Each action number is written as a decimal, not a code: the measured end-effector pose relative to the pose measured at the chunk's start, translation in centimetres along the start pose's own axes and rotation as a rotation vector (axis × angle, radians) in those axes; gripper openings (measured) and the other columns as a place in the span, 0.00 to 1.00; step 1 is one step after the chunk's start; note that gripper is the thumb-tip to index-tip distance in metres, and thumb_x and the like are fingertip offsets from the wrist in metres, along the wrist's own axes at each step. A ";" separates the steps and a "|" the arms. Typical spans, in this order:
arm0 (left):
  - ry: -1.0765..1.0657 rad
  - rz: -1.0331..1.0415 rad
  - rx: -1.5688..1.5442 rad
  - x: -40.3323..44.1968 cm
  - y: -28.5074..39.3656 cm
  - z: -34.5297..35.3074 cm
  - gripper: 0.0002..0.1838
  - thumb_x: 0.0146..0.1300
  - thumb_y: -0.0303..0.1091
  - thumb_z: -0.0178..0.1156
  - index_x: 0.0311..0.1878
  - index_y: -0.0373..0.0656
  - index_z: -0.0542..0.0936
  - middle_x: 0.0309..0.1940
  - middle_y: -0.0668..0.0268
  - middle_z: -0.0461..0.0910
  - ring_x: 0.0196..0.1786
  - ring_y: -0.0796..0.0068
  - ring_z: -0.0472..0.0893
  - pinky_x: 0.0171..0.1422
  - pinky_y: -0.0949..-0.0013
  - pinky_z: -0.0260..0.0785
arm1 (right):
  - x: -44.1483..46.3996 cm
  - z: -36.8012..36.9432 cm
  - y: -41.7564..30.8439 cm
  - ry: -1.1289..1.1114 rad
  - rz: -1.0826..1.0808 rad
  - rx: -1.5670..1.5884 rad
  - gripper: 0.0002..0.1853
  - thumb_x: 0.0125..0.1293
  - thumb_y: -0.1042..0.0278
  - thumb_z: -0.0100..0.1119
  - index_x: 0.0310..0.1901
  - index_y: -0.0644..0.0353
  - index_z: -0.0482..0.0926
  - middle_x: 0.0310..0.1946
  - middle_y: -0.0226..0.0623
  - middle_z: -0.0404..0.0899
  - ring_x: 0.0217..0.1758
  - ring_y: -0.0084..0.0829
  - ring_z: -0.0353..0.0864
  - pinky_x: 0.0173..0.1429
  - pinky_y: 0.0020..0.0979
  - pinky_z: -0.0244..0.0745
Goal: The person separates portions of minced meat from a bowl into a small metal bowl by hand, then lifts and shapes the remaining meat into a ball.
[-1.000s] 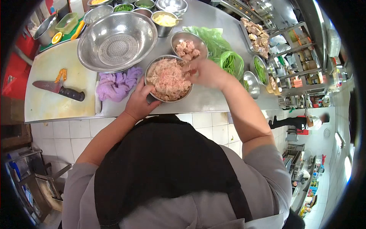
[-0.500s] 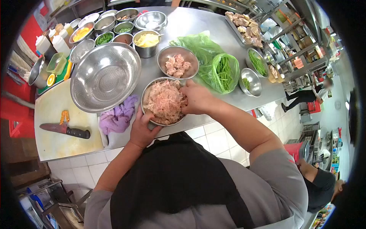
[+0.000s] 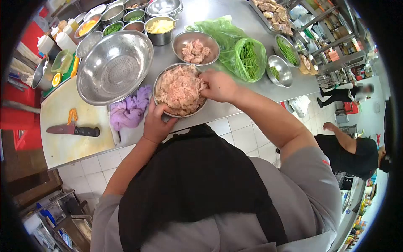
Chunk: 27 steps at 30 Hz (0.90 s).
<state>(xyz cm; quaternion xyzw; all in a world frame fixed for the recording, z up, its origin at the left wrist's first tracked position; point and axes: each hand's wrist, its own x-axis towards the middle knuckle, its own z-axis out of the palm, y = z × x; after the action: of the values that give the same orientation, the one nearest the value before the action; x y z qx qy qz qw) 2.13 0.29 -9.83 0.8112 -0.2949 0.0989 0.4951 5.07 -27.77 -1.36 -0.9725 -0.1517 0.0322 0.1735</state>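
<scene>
A metal bowl (image 3: 194,112) heaped with pale pink raw meat (image 3: 179,90) sits near the table's front edge. My left hand (image 3: 158,122) grips its near left rim, thumb and fingers bent around the edge. On the bowl's right side, my right hand (image 3: 220,86) has its fingers curled into the meat, fingertips partly hidden by it. Just behind stands a second metal bowl (image 3: 178,45) with a smaller pile of raw meat pieces (image 3: 196,52). To the left, a large perforated colander (image 3: 115,67) lies beside a crumpled purple cloth (image 3: 131,108).
A knife (image 3: 74,130) rests on the cutting board (image 3: 79,149). Green beans (image 3: 249,61) fill a green plastic bag (image 3: 221,38). Several ingredient bowls and sauce bottles crowd the back left. A tray of meat (image 3: 273,14) is at the back right. A co-worker (image 3: 348,153) stands to the right.
The whole view has shifted, so the table appears higher. My right hand stays at the meat, slightly shifted, and my left keeps the rim. The co-worker in black has raised an arm into view.
</scene>
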 end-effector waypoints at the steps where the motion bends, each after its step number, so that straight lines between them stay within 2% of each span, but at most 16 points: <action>1: 0.002 0.010 0.016 0.1 0.2 -0.1 0.25 0.47 0.33 0.79 0.46 0.48 0.75 0.66 0.39 0.69 0.61 0.34 0.76 0.62 0.49 0.74 | -0.1 0.2 0.0 0.028 -0.012 -0.006 0.11 0.55 0.63 0.62 0.39 0.58 0.81 0.41 0.50 0.83 0.45 0.53 0.85 0.51 0.51 0.80; 7: 0.021 0.008 0.016 -0.1 0.2 0.1 0.25 0.46 0.32 0.80 0.44 0.48 0.74 0.63 0.40 0.70 0.61 0.34 0.76 0.62 0.49 0.73 | 0.4 0.2 -0.3 0.004 -0.027 -0.134 0.11 0.56 0.63 0.61 0.39 0.58 0.81 0.41 0.50 0.83 0.44 0.54 0.85 0.51 0.51 0.80; 10: 0.026 0.007 0.002 -0.5 0.1 0.1 0.25 0.46 0.31 0.80 0.44 0.47 0.74 0.62 0.43 0.71 0.62 0.35 0.75 0.62 0.49 0.73 | 0.8 -0.4 -0.6 -0.033 -0.025 -0.148 0.13 0.58 0.64 0.61 0.44 0.59 0.82 0.41 0.53 0.83 0.43 0.55 0.85 0.49 0.51 0.81; 13: 0.015 0.008 0.031 0.1 0.6 -0.2 0.25 0.48 0.33 0.79 0.44 0.45 0.74 0.62 0.44 0.71 0.61 0.36 0.76 0.61 0.50 0.74 | 0.9 -1.5 0.3 -0.129 -0.003 0.103 0.15 0.61 0.66 0.60 0.48 0.59 0.84 0.37 0.50 0.85 0.37 0.48 0.86 0.44 0.45 0.82; 16: -0.012 -0.002 0.009 0.3 0.8 -0.4 0.25 0.49 0.34 0.79 0.45 0.45 0.74 0.62 0.45 0.71 0.60 0.38 0.77 0.61 0.51 0.74 | 1.2 -2.8 0.7 -0.314 0.286 0.486 0.12 0.62 0.68 0.64 0.47 0.60 0.85 0.32 0.36 0.83 0.32 0.31 0.82 0.41 0.35 0.79; 19: -0.012 0.029 0.015 0.4 0.8 -0.4 0.24 0.50 0.36 0.79 0.45 0.46 0.74 0.64 0.45 0.71 0.61 0.39 0.78 0.60 0.51 0.75 | 1.4 -4.8 -0.4 -0.412 0.464 0.590 0.09 0.61 0.70 0.66 0.43 0.60 0.85 0.30 0.30 0.80 0.32 0.27 0.81 0.40 0.32 0.77; 22: -0.026 0.019 0.000 0.4 0.6 -0.3 0.25 0.50 0.36 0.79 0.46 0.47 0.74 0.66 0.45 0.70 0.62 0.39 0.77 0.60 0.52 0.76 | 1.5 -3.2 1.8 -0.379 0.094 0.219 0.07 0.61 0.72 0.65 0.41 0.60 0.84 0.32 0.34 0.83 0.32 0.27 0.81 0.40 0.33 0.78; 25: -0.048 -0.017 0.000 0.1 0.3 -0.2 0.25 0.49 0.35 0.80 0.45 0.48 0.74 0.68 0.45 0.68 0.64 0.39 0.77 0.61 0.53 0.77 | 0.2 -3.2 0.8 -0.066 -0.107 -0.073 0.05 0.61 0.74 0.64 0.39 0.60 0.84 0.33 0.38 0.83 0.35 0.31 0.83 0.42 0.33 0.78; 27: -0.062 -0.016 -0.011 0.1 0.0 -0.1 0.26 0.49 0.35 0.80 0.45 0.48 0.73 0.69 0.45 0.68 0.64 0.39 0.77 0.61 0.53 0.77 | 0.8 -4.0 0.5 -0.084 0.062 0.134 0.06 0.59 0.71 0.65 0.38 0.58 0.85 0.36 0.42 0.84 0.40 0.42 0.85 0.45 0.40 0.80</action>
<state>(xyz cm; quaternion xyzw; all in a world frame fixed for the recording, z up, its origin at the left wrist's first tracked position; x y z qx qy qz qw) 2.22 0.35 -9.68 0.8136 -0.3040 0.0680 0.4910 6.45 -29.23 2.22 -0.9608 -0.1260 0.0884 0.2306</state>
